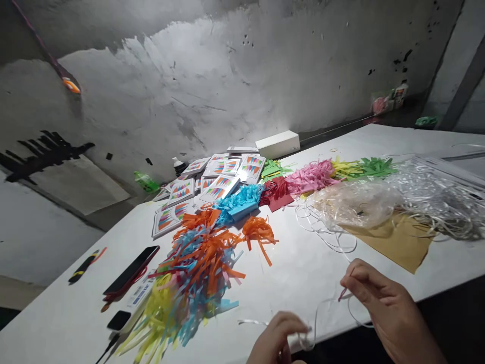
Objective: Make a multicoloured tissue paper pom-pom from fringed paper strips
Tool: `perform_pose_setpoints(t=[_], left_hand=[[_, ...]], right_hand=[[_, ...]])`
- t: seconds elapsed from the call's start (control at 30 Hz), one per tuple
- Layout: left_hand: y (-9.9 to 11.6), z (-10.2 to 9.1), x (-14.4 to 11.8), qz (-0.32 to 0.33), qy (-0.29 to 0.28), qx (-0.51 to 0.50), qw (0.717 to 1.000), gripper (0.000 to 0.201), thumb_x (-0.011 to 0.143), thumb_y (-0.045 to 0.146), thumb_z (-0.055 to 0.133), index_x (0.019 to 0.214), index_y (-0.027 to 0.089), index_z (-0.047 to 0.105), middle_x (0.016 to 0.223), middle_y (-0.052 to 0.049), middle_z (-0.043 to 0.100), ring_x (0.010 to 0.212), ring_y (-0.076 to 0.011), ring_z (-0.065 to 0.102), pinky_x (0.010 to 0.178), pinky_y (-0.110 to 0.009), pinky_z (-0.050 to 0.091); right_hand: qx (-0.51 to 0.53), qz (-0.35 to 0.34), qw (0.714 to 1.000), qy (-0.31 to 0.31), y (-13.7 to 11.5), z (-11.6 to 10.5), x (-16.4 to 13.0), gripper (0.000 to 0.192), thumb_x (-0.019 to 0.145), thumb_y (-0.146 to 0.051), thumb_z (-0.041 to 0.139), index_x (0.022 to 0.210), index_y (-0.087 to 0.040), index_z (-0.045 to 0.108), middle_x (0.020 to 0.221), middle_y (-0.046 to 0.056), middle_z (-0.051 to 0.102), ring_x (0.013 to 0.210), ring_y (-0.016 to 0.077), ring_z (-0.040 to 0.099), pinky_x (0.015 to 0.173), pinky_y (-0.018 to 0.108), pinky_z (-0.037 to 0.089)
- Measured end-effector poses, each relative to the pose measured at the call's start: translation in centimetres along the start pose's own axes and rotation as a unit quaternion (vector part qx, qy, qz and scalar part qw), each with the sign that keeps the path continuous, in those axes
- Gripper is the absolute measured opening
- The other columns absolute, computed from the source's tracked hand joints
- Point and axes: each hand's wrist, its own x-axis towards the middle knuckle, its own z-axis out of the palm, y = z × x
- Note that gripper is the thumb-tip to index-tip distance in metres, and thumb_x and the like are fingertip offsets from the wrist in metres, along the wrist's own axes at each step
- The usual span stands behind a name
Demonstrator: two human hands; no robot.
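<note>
Near the table's front edge, my right hand (384, 306) is closed in a pinch on a thin white string (317, 316). A small dark pink strip (342, 293) hangs at its fingertips; I cannot make out exactly what it is. Lower and to the left, my left hand (278, 336) has its fingers curled round the same string, slightly blurred. A flat white end of the string sticks out to its left. Between the hands the string sags in a loose curve. More of it runs up past my right hand to loose coils (333, 240) on the table.
Left of my hands lies a heap of orange, blue and yellow tissue-paper tassels (204, 258). Behind are blue, red, pink and green fringe bundles, printed packets (220, 187) and a white box (278, 145). Plastic wrap (356, 202) covers brown paper (401, 242). A phone (131, 270) and cutter (84, 265) lie left.
</note>
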Motion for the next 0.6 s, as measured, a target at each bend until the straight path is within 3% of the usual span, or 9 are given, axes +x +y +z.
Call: perform_pose_setpoints(t=[0.07, 0.13, 0.17, 0.23, 0.3, 0.33, 0.4, 0.5, 0.6], left_hand=[[1.1, 1.2, 0.5, 0.009, 0.059, -0.073, 0.996, 0.070, 0.062, 0.053, 0.086, 0.128, 0.050, 0.062, 0.143, -0.008, 0.056, 0.050, -0.0062, 0.039, 0.046, -0.026, 0.028], [2.7, 3.2, 1.3, 0.011, 0.099, -0.186, 0.978, 0.087, 0.055, 0.050, 0.092, 0.133, 0.056, 0.055, 0.154, -0.008, 0.047, 0.047, -0.0039, 0.041, 0.043, -0.025, 0.025], [3.4, 4.3, 1.8, 0.011, 0.088, -0.246, 0.965, 0.087, 0.051, 0.050, 0.094, 0.130, 0.055, 0.058, 0.147, -0.008, 0.056, 0.046, -0.0040, 0.043, 0.043, -0.024, 0.025], [4.6, 6.0, 2.8, -0.010, 0.042, -0.331, 0.943, 0.065, 0.054, 0.054, 0.092, 0.115, 0.044, 0.072, 0.096, -0.006, 0.075, 0.042, -0.0042, 0.041, 0.044, -0.023, 0.026], [5.1, 6.5, 3.7, -0.034, -0.003, -0.350, 0.936, 0.042, 0.064, 0.062, 0.083, 0.091, 0.030, 0.080, 0.049, 0.005, 0.051, 0.037, -0.0037, 0.031, 0.043, -0.022, 0.022], [5.1, 6.2, 4.0, -0.040, -0.018, -0.335, 0.941, 0.041, 0.070, 0.065, 0.077, 0.082, 0.025, 0.078, 0.042, 0.009, 0.037, 0.036, -0.0037, 0.025, 0.043, -0.022, 0.018], [4.9, 4.9, 4.3, -0.028, -0.026, -0.258, 0.965, 0.046, 0.077, 0.067, 0.069, 0.076, 0.021, 0.074, 0.043, 0.011, 0.027, 0.038, -0.0043, 0.019, 0.043, -0.023, 0.013], [4.4, 2.1, 4.3, 0.026, 0.001, -0.047, 0.999, 0.048, 0.088, 0.063, 0.057, 0.083, 0.018, 0.073, 0.052, 0.009, 0.033, 0.047, -0.0074, 0.026, 0.047, -0.024, 0.017], [4.3, -0.4, 4.3, 0.047, 0.048, 0.076, 0.995, 0.044, 0.095, 0.055, 0.051, 0.087, 0.017, 0.071, 0.059, 0.007, 0.040, 0.053, -0.0098, 0.033, 0.049, -0.024, 0.024]], right_hand=[[-0.024, -0.022, 0.999, -0.044, -0.8, 0.8, -0.2, 0.024, 0.089, -0.044, 0.063, 0.070, -0.029, 0.059, 0.071, -0.005, 0.051, 0.067, 0.0165, 0.052, 0.063, 0.026, 0.046], [-0.044, -0.056, 0.994, -0.085, -1.5, 1.7, -0.4, 0.023, 0.090, -0.042, 0.061, 0.071, -0.030, 0.060, 0.072, -0.004, 0.055, 0.069, 0.0171, 0.057, 0.064, 0.027, 0.048], [-0.054, -0.079, 0.991, -0.096, -1.8, 2.1, -0.5, 0.022, 0.090, -0.041, 0.061, 0.072, -0.030, 0.061, 0.073, -0.004, 0.057, 0.070, 0.0175, 0.059, 0.065, 0.027, 0.049], [-0.072, -0.114, 0.987, -0.093, -2.2, 2.4, -0.3, 0.019, 0.091, -0.038, 0.059, 0.074, -0.031, 0.062, 0.076, -0.003, 0.058, 0.074, 0.0184, 0.060, 0.067, 0.028, 0.051], [-0.079, -0.124, 0.987, -0.058, -2.5, 1.8, 0.2, 0.017, 0.092, -0.038, 0.058, 0.077, -0.031, 0.063, 0.079, -0.002, 0.058, 0.076, 0.0185, 0.060, 0.069, 0.027, 0.051], [-0.073, -0.119, 0.990, -0.031, -2.6, 1.2, 0.6, 0.017, 0.092, -0.039, 0.059, 0.077, -0.030, 0.062, 0.080, -0.002, 0.058, 0.076, 0.0180, 0.059, 0.069, 0.026, 0.051], [-0.019, -0.091, 0.995, 0.038, -3.0, -0.2, 1.6, 0.021, 0.089, -0.043, 0.064, 0.074, -0.029, 0.061, 0.077, -0.002, 0.055, 0.075, 0.0162, 0.056, 0.070, 0.023, 0.051], [0.096, -0.040, 0.987, 0.120, -3.7, -2.5, 3.0, 0.027, 0.082, -0.052, 0.070, 0.073, -0.028, 0.060, 0.077, -0.002, 0.055, 0.064, 0.0127, 0.051, 0.054, 0.020, 0.048], [0.145, 0.026, 0.982, 0.122, -4.9, -5.2, 4.2, 0.030, 0.075, -0.055, 0.075, 0.076, -0.029, 0.060, 0.067, -0.004, 0.053, 0.042, 0.0092, 0.038, 0.029, 0.020, 0.030]])
